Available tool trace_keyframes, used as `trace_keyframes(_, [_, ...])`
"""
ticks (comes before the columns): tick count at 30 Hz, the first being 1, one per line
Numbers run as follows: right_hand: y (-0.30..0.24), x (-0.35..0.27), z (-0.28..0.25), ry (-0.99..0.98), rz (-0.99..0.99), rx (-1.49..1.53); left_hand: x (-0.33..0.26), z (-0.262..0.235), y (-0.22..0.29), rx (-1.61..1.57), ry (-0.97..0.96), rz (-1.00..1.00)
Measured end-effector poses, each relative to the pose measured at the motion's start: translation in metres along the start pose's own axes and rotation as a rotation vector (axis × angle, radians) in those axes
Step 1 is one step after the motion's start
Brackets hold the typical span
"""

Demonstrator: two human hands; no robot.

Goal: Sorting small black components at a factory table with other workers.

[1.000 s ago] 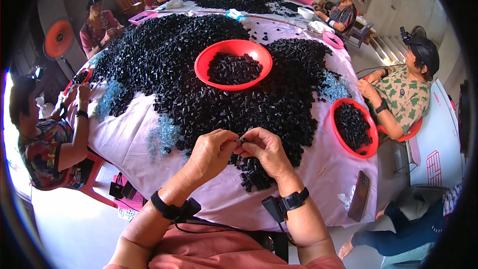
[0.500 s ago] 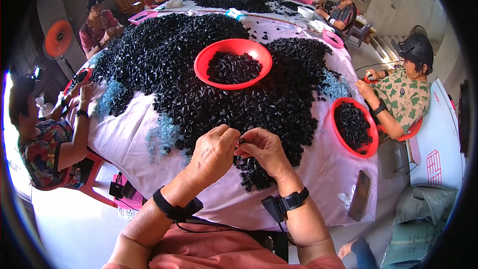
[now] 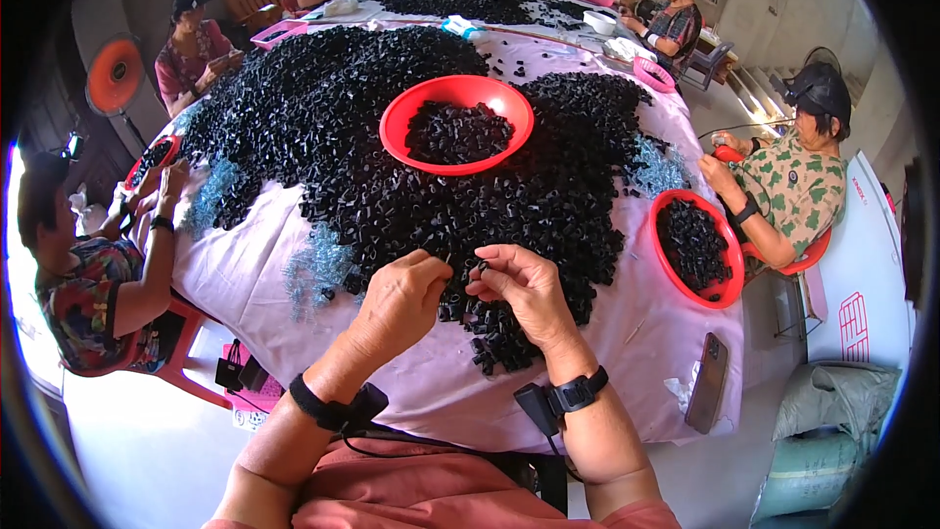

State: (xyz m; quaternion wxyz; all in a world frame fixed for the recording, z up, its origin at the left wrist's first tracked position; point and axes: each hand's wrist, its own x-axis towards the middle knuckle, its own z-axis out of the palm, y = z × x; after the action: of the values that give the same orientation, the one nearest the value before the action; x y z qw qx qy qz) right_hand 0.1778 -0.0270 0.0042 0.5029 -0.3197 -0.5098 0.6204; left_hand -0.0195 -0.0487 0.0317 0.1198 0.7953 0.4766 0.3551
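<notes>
A big heap of small black ring-like pieces (image 3: pixel 431 211) lies on the table in front of me. My right hand (image 3: pixel 521 286) is raised above its near edge, thumb and fingers pinching one small black piece (image 3: pixel 483 265). Just to the left, my left hand (image 3: pixel 403 296) is closed with its fingertips together; what they hold, if anything, is too small or hidden to make out. The two hands are a little apart. Beyond them, a red bowl (image 3: pixel 389 127) with more black pieces in it rests on the heap.
Another red bowl (image 3: pixel 735 253) of black pieces and a phone (image 3: pixel 707 384) are at the right on the pink cloth (image 3: pixel 597 397). Clear bluish bits (image 3: pixel 318 269) lie left of the heap. Several people sit around the table, one close at each side.
My hands have drawn apart. The left has shifted left and slightly down, while the right still pinches a small black piece near the same spot.
</notes>
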Motion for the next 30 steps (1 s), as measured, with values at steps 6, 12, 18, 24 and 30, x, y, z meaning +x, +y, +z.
trace_keyframes(6, [0.002, 0.001, 0.0, -0.014, -0.02, -0.004, -0.015, 0.007, -0.013, 0.163, -0.142, 0.044])
trace_keyframes(12, [-0.001, 0.0, 0.001, -0.003, 0.003, 0.014, -0.018, 0.014, -0.017, 0.237, -0.182, 0.044])
trace_keyframes(18, [0.001, 0.0, -0.001, -0.014, -0.002, 0.028, -0.019, 0.009, -0.019, 0.303, -0.213, 0.08])
trace_keyframes(24, [0.0, 0.0, -0.001, -0.008, 0.003, -0.01, -0.016, 0.013, -0.018, 0.236, -0.149, 0.074])
trace_keyframes(30, [-0.001, 0.0, 0.0, -0.009, 0.005, -0.005, -0.013, 0.023, -0.016, 0.237, -0.172, 0.084])
